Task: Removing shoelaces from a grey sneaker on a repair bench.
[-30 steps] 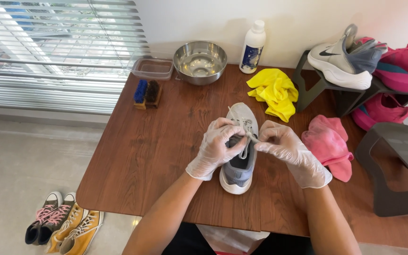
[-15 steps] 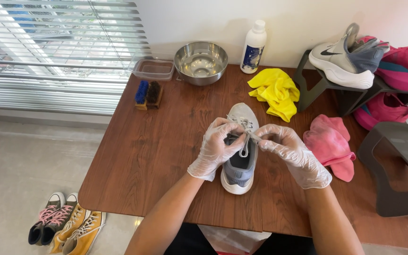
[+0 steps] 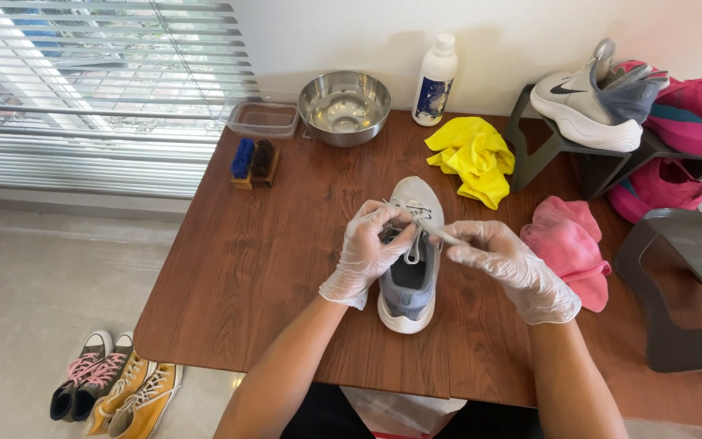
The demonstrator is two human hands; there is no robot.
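Brown wood desk (image 3: 270, 268) under you, white wall behind it, blinds to the left. Your gloved left hand (image 3: 370, 248) and right hand (image 3: 507, 264) meet over a grey shoe (image 3: 410, 276) that lies near the desk's front edge, toe toward the wall, sole down. Your left fingers (image 3: 383, 219) are curled shut on the lace area at the shoe's tongue; your right fingers (image 3: 469, 240) are pinched shut on a white lace (image 3: 440, 235), drawn out to the right from the eyelets.

Along the back edge sit a steel bowl (image 3: 344, 106), a white bottle (image 3: 435, 80) just right of it, and a clear tub (image 3: 264, 119) at the back left corner. Two brushes (image 3: 253, 161), one blue and one brown, lie side by side in front of the tub. A yellow cloth (image 3: 473, 156) lies behind the shoe, a pink cloth (image 3: 566, 244) near your right hand.

At the right edge, dark racks (image 3: 676, 276) carry a white and grey shoe (image 3: 599, 97) and pink shoes (image 3: 684, 122). On the floor (image 3: 34, 284) to the left lie sneakers (image 3: 115, 390), black and yellow.
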